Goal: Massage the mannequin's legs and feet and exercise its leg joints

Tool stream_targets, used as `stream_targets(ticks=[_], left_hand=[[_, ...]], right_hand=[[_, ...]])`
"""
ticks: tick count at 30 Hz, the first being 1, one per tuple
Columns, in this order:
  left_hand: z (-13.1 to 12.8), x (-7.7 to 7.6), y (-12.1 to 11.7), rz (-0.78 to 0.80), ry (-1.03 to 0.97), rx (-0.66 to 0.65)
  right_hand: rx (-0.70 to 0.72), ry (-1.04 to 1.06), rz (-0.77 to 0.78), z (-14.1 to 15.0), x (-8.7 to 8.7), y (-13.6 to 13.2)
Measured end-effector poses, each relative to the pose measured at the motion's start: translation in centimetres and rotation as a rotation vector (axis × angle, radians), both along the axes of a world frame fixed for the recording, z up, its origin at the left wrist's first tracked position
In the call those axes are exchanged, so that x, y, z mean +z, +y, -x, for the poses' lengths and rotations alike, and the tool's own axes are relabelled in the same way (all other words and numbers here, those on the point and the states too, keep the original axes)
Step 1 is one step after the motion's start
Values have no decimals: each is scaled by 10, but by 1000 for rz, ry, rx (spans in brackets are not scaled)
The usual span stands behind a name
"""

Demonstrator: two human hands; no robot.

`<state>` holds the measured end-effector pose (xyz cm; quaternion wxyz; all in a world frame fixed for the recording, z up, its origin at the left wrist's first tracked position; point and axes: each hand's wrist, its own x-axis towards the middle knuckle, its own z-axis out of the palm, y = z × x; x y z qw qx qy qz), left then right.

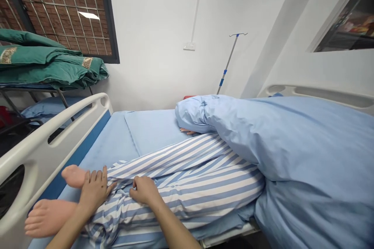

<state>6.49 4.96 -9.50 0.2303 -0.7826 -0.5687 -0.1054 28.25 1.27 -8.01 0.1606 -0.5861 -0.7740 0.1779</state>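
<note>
A figure in blue-and-white striped trousers (187, 175) lies on a hospital bed, its bare feet (48, 216) toward the left. My left hand (95, 188) lies flat with fingers stretched out over the ankle of the far leg, beside the upper foot (73, 176). My right hand (144, 190) is closed, pinching the striped fabric on the lower leg. A light blue quilt (292, 144) covers the figure's upper body; a hand (187, 131) of the figure peeks out under it.
A white bed rail (43, 140) runs along the left, another rail (321, 93) at the right. The blue mattress sheet (146, 128) shows beyond the legs. Folded green blankets (43, 64) lie on a rack at left. An IV pole (228, 62) stands by the wall.
</note>
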Motion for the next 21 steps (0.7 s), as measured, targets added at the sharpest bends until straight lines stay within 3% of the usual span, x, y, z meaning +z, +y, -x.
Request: stream_targets(ticks=[3, 6, 11, 17, 21], left_hand=[[1, 0, -16, -61, -43, -40], [2, -10, -43, -93, -30, -118], [21, -20, -69, -29, -12, -180], [43, 16, -54, 172, -350, -123], [14, 31, -34, 202, -441, -133]], right_hand=[[-1, 1, -6, 0, 0, 0], [-1, 17, -12, -1, -1, -1], [2, 33, -11, -3, 0, -2], [-2, 95, 4, -3, 4, -2], [-8, 108, 10, -3, 3, -1]])
